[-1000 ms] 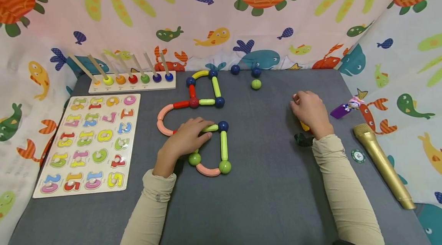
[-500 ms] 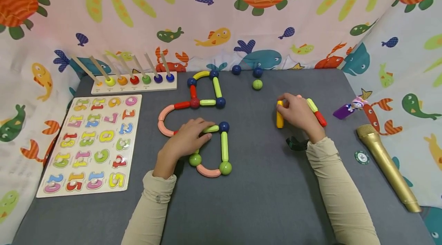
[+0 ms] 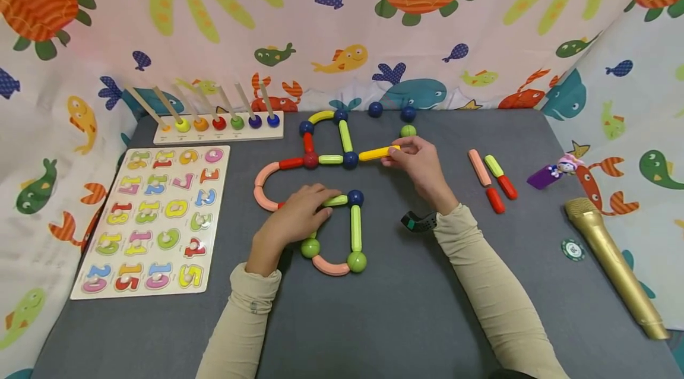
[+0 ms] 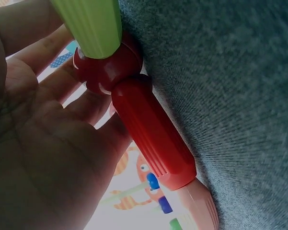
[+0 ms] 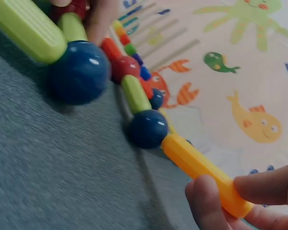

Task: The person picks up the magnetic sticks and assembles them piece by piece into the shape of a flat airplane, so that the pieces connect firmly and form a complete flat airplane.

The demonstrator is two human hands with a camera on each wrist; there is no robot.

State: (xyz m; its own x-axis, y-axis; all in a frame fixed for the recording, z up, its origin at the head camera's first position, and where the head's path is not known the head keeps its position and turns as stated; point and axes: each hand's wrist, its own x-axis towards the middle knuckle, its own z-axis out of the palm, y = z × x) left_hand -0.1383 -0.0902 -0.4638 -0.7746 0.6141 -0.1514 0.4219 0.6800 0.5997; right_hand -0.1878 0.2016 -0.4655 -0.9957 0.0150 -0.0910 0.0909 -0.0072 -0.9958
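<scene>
Sea-creature fabric hangs behind a grey felt surface (image 3: 406,308) where we are working on a chain of rods and balls. Since a second ago our right hand (image 3: 422,162) has left the loose rods at the right and come across to the middle: it was curled over that pile, then lifted out a yellow rod (image 3: 378,153), and now pinches that rod by its right end, with the far end touching the dark blue ball (image 3: 350,159) at the corner of the upper figure. The wrist view shows the yellow rod (image 5: 201,167) butted against that ball (image 5: 147,128), so we judge the piece is at its joint, though not yet let go. Our left hand (image 3: 299,215) has not moved; its fingers lie curled over the lime rod (image 3: 335,201) and the red ball (image 4: 108,67) of the lower figure, pressing them to the felt. Left behind on the right are a pink rod (image 3: 479,167) and a lime-and-red rod (image 3: 500,176). A green ball (image 3: 408,130) sits just beyond the right hand, and a number puzzle (image 3: 155,218) lies at the left.
</scene>
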